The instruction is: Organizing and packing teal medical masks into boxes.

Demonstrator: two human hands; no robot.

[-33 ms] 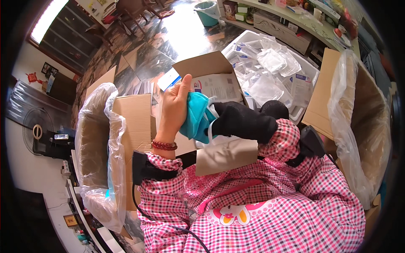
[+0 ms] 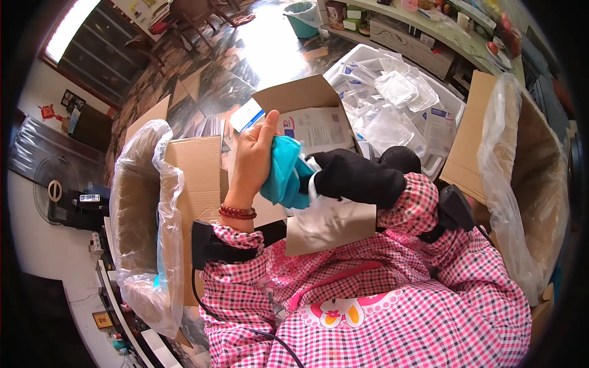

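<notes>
Between my two hands is a teal face mask (image 2: 285, 175) with white straps, partly folded. My bare left hand (image 2: 253, 150), thumb up, grips its left side. My right hand (image 2: 353, 176), in a black glove, is closed at the mask's right side, by a white strap (image 2: 313, 184). A white and blue card-like piece (image 2: 247, 116) shows just past my left fingers; I cannot tell whether they hold it. Below and beyond the hands is an open cardboard box (image 2: 294, 93) holding white printed packs (image 2: 316, 127). Its near flap (image 2: 331, 236) points toward me.
A white tub (image 2: 455, 101) full of clear packets (image 2: 396, 110) stands beyond, to the right. Plastic-lined cartons flank me at left (image 2: 138, 214) and right (image 2: 521, 184). A teal bin (image 2: 302, 24) is farther off. A black cable (image 2: 264, 333) runs from my left wrist.
The mask has been pressed and folded inward on its right side, with my right fingers deeper against it. The strap bows out a little more; my left hand barely moves.
</notes>
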